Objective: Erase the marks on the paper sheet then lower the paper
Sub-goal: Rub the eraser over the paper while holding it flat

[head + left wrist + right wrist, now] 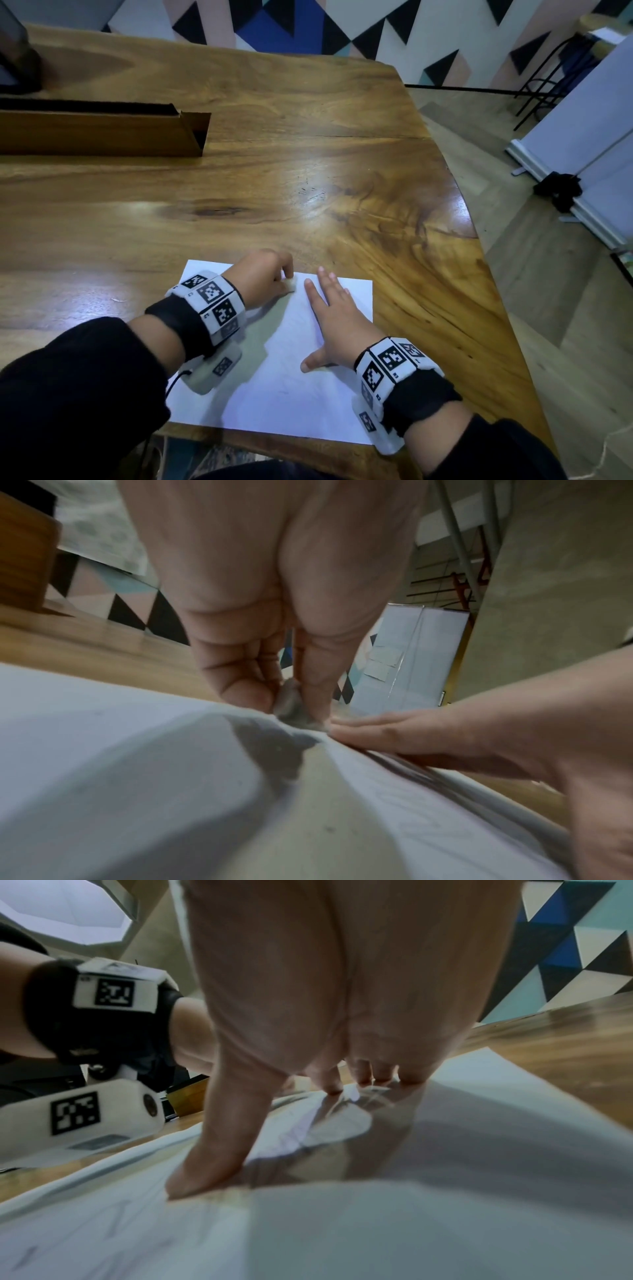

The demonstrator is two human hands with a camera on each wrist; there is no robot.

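At the near edge of a glossy brown wooden table [308,178], a white paper sheet [291,394] lies flat, bearing faint pencil marks. On its far-left part, the person's left hand [263,274] pinches a small, grubby white eraser [288,284] between thumb and curled fingers, its tip touching the sheet. Just to the right, the right hand [334,315] lies palm-down, fingers straight and spread, pressing the paper to the tabletop.
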